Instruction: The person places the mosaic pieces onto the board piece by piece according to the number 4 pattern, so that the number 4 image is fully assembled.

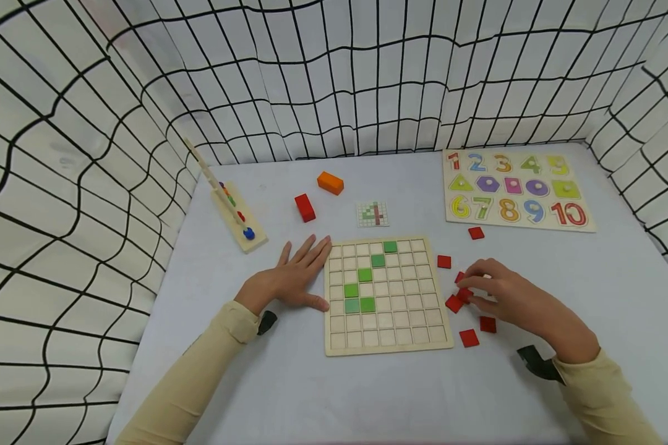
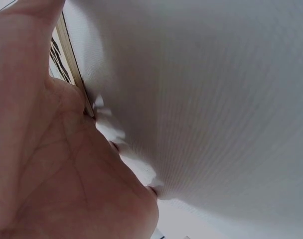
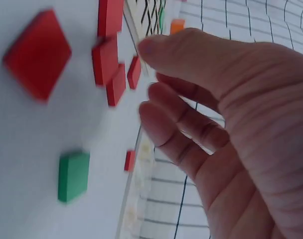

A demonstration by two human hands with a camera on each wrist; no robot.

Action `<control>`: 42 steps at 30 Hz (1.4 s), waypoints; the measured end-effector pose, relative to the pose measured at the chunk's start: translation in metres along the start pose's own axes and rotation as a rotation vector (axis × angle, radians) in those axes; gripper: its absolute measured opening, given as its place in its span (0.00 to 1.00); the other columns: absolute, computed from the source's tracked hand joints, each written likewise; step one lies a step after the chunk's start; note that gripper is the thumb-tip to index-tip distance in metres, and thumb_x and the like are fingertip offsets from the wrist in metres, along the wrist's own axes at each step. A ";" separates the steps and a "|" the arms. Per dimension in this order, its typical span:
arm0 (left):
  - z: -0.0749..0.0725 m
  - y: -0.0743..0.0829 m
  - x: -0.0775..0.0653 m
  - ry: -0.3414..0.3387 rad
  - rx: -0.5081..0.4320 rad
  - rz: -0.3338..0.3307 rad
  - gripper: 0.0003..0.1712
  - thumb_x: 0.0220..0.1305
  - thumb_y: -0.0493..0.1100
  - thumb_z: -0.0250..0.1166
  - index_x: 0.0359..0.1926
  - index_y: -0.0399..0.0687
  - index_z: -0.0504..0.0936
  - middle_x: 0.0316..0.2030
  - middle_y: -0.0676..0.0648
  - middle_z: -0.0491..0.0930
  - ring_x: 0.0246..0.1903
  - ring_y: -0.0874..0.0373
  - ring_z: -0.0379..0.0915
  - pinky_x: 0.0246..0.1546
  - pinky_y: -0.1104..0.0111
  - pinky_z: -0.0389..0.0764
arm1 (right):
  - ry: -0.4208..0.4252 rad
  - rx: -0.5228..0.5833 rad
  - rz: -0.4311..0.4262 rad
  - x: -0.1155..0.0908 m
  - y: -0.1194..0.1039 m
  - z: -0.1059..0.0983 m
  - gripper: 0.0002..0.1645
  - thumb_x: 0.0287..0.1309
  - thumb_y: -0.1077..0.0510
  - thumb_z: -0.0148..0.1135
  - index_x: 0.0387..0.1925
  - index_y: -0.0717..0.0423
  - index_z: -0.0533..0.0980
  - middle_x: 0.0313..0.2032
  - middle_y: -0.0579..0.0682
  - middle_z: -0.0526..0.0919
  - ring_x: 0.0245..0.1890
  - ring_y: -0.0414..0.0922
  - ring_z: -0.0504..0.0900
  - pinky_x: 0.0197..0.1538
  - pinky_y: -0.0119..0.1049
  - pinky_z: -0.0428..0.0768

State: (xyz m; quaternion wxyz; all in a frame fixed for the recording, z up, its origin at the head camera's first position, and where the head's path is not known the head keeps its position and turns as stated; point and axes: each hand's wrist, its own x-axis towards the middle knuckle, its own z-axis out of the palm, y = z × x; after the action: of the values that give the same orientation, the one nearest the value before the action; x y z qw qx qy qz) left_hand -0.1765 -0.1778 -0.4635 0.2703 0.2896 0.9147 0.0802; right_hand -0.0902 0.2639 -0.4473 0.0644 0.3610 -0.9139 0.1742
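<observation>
A square wooden grid board [image 1: 386, 355] lies on the white table, with several green tiles [image 1: 365, 275] set in its cells along a slanting line. My left hand [image 1: 295, 278] rests flat with spread fingers against the board's left edge; its palm fills much of the left wrist view. Right of the board, my right hand [image 1: 512, 296] hovers over loose red tiles [image 1: 454, 303], fingers bent loosely. Nothing shows between thumb and fingers in the right wrist view. A green tile [image 3: 74, 176] lies below that hand, and a nearer red tile [image 3: 39, 55] lies beside it.
A small pattern card [image 1: 372, 214] lies behind the board, near a red block [image 1: 305, 207] and an orange block [image 1: 330, 183]. At the back right is a number puzzle [image 1: 520, 220]. A wooden stand with coloured beads [image 1: 248, 233] is at left. Black netting surrounds the table.
</observation>
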 end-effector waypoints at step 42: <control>-0.004 0.005 -0.004 -0.005 0.045 -0.014 0.76 0.62 0.75 0.70 0.87 0.48 0.29 0.88 0.48 0.25 0.87 0.42 0.15 0.81 0.31 0.25 | -0.010 0.105 -0.067 0.015 -0.008 -0.003 0.21 0.46 0.69 0.82 0.43 0.53 0.86 0.43 0.46 0.79 0.41 0.39 0.79 0.39 0.32 0.88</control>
State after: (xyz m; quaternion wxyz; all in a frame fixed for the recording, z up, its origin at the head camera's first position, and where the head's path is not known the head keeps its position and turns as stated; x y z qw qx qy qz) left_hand -0.1734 -0.1757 -0.4564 0.2668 0.2892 0.9176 0.0571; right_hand -0.0958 0.2501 -0.4387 0.0468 0.3952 -0.8912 0.2179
